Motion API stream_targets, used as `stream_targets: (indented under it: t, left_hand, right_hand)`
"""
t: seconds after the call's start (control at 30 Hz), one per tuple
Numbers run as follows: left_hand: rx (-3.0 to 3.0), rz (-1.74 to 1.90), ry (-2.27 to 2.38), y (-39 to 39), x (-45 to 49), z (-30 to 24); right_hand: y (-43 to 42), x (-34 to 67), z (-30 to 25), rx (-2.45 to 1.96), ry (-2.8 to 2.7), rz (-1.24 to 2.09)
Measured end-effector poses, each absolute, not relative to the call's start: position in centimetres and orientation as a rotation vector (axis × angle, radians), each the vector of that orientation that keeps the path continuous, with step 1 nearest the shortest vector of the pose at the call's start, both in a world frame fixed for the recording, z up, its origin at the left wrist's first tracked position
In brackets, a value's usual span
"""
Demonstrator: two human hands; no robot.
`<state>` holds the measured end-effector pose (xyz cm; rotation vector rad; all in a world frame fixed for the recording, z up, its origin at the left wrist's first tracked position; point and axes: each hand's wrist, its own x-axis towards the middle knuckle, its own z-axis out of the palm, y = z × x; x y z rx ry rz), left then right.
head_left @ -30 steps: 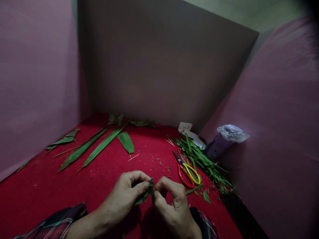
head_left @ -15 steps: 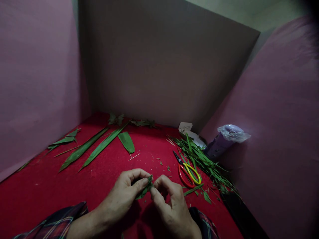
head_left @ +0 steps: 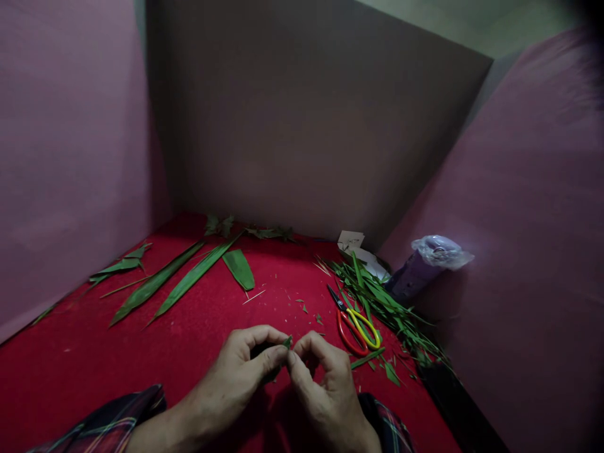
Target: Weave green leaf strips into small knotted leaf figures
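My left hand [head_left: 248, 365] pinches a small green leaf piece [head_left: 287, 341] between thumb and forefinger. Just the leaf's dark tip shows above the fingertips; the rest is hidden. My right hand [head_left: 325, 377] is closed beside it, thumb and forefinger pressed together against the left thumb tip. What lies in the right pinch is hidden. Scissors [head_left: 356, 324] with one red and one yellow handle lie to the right of the hands, black blades pointing away to the left.
Red cloth [head_left: 189, 352] covers the surface. Long green leaves [head_left: 195, 280] and a cut broad leaf [head_left: 240, 269] lie to the left, near thin sticks [head_left: 255, 296]. A leaf heap [head_left: 382, 302], a plastic-wrapped purple object [head_left: 418, 270], and a black object [head_left: 457, 402] are at right.
The leaf piece has sunk behind my left fingers, so less of it shows. My left thumb has moved slightly right, and both thumb tips now meet. The scissors have not moved.
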<state>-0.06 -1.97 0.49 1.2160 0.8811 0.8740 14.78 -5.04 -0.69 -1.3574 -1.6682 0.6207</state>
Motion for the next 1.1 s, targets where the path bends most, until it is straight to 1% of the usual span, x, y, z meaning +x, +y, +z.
stream_targets:
  t: [0.17,0.33,0.93,1.1]
  left_hand:
    - [1.119,0.897,0.888,-2.13,0.06,0.03]
    - [1.165,0.91,0.853,-2.18,0.22,0.14]
    - [1.252,0.891,0.916,-2.19,0.04,0.63]
    - [1.252,0.916,0.905,-1.81,-0.01,0.34]
  right_hand:
    - [-5.05,14.91,-0.57,-1.305,-1.694,0.624]
    - [-5.04,14.86,-0.23,-1.274,-1.703,0.65]
    - [-5.46,14.83,-0.14,-1.325,-1.668,0.661]
    - [-5.21,14.64,-0.23,-1.347,-1.687,0.717]
